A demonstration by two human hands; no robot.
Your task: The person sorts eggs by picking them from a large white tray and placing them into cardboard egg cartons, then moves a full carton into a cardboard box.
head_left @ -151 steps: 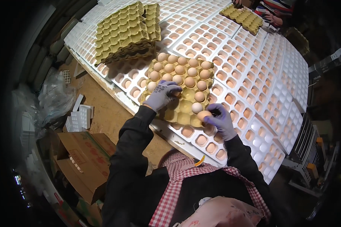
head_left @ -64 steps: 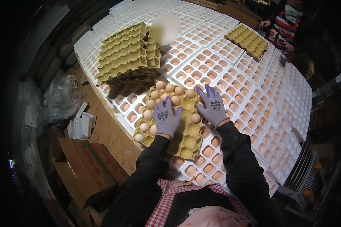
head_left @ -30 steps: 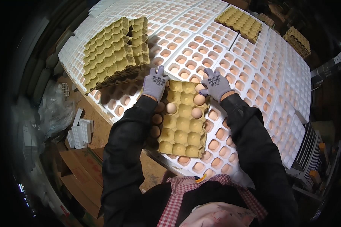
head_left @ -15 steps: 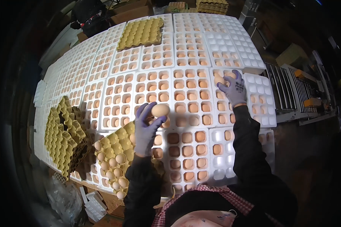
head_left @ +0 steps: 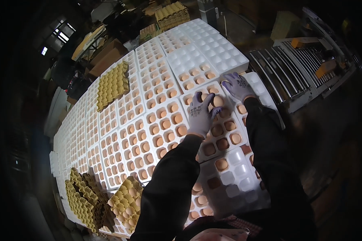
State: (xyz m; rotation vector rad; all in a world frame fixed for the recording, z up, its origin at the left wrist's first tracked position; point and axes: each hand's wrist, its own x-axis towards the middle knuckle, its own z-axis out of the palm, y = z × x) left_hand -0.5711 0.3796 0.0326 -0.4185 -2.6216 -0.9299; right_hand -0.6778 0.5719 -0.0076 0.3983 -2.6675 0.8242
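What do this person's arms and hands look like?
The left hand and right hand wear matching pale grey gloves, purple toward the tips, with dark printed markings on their backs; the print isn't copied here. Both arms are covered by long, plain black sleeves that reach nearly to the gloves. No cables show on either arm.

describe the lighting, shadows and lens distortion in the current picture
Head view: light is brightest on the white egg trays, while the surroundings fade nearly black; head view: shadow greys the partly filled near tray; head view: roller conveyor glints, and tray rows bend with the fisheye lens.
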